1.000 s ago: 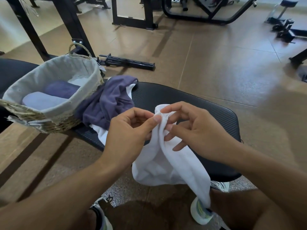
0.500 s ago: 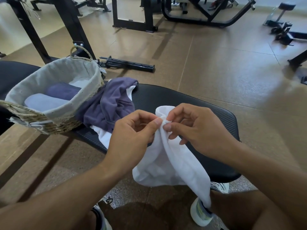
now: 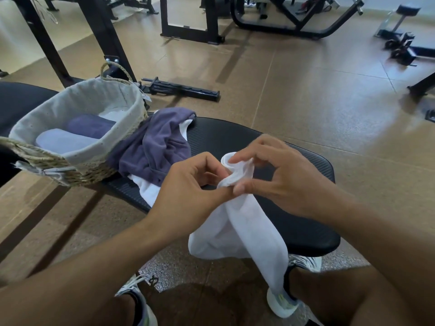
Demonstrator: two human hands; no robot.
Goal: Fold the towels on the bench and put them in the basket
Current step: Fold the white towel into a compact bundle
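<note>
White towel (image 3: 247, 231) pinched at its top edge by both hands, right at the near edge of the tabletop (image 3: 270, 147). Left hand (image 3: 188, 191) has thumb and curled fingers closed on the bunched hem; right hand (image 3: 282, 182) pinches the same hem with thumb and forefinger, other fingers fanned loose. Rest of the cloth hangs off the near edge, tail down by my right shoe (image 3: 282, 304)

Risks as I read it: both grips sit on one crumpled spot, so spreading may pull out a twisted edge and give a crooked fold. Hanging tail could drag on the floor (image 3: 306, 90) or catch the shoe. Thin pinch may slip

Towel looks soft, limp, roped up, no corner clearly showing. Purple towel (image 3: 153, 147) heaped unfolded beside the basket (image 3: 70, 107), over another white one (image 3: 146, 189). Basket already holds folded pieces
</note>
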